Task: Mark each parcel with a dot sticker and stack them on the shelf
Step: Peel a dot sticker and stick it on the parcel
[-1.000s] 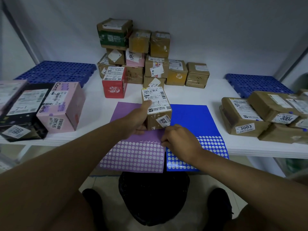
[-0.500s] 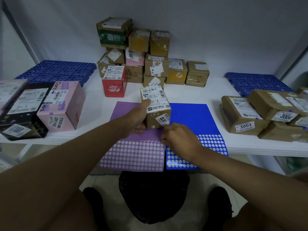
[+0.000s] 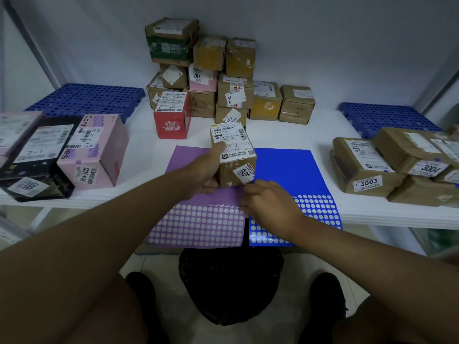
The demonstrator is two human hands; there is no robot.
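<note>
L hand (image 3: 205,173) grips small brown parcel (image 3: 233,155), thumb on top label, fingers under, parcel sits at 1 o'clock of the palm, lifted over purple sticker sheet (image 3: 198,219). R hand (image 3: 269,207) at parcel's 5 o'clock, fingertips curled at purple sheet's right edge; pinch or not, can't tell. Blue sticker sheet (image 3: 293,170) at 3 o'clock. Stacked parcels (image 3: 211,78) at 12 on the shelf (image 3: 298,131).

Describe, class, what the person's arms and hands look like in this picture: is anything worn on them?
Both forearms are bare, with no sleeves in view. The left hand and right hand wear no gloves; no rings, watch or wristband can be seen.
</note>
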